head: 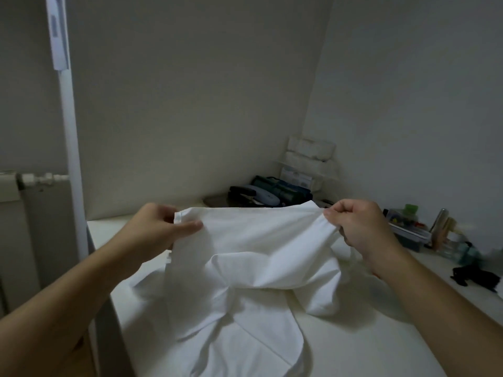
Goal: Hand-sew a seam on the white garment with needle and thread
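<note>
Both hands up over the table, stretching the top edge of the white garment between them. Left hand grips the garment's left corner, thumb laid flat over the front of the cloth, fingers curled behind w/ a small folded hem end poking out above the thumb. Right hand clenched round the right corner, cloth bunched in the fist, thumb tip pressed on the edge. Edge runs roughly level btwn the two hands, fairly taut; rest of the garment hangs down and piles in loose folds on the white table, nearest part spreading toward the bottom of view. No needle or thread can be made out. Bkgd: dark bags and a roll of pale tape at the far table corner, stacked white boxes behind them against the wall. Right side of table: tray of small bits, bottles just beside it, a black item near the edge. White pole upright at left.
</note>
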`<state>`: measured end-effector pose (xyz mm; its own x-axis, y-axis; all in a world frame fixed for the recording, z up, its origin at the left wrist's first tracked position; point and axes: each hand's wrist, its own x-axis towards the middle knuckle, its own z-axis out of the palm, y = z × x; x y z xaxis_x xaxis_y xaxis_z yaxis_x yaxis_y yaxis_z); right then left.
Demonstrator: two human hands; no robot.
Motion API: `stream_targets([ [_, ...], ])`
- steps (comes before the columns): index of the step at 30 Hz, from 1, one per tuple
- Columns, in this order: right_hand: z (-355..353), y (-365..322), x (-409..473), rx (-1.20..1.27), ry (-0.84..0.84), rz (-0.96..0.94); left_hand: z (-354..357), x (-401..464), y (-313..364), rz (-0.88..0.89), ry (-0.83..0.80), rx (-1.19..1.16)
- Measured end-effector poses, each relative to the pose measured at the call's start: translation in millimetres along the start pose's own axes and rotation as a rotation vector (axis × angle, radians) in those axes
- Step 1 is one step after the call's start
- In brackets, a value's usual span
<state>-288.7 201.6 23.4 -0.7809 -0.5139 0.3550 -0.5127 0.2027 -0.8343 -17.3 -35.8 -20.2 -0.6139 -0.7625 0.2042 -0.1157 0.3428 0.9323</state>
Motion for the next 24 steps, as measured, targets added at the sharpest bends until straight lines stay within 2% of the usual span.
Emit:
stream_targets([
  [3,1,2,-2,0.021,-0.004,-0.005,3,-3,-5,-0.008,0.042,-0.272],
  [6,4,6,-4,0.055,-0.006,-0.054,9,-1,-10,0.032,0.18,-0.442],
  [9,5,10,-6,0.081,0.016,-0.092,10,1,-15,0.077,0.269,-0.508],
  [15,4,16,-10,0.12,0.013,-0.105,15,0,-10,0.079,0.239,-0.578],
  [24,2,14,-12,0.117,0.0,-0.104,14,3,-13,0.086,0.368,-0.659],
])
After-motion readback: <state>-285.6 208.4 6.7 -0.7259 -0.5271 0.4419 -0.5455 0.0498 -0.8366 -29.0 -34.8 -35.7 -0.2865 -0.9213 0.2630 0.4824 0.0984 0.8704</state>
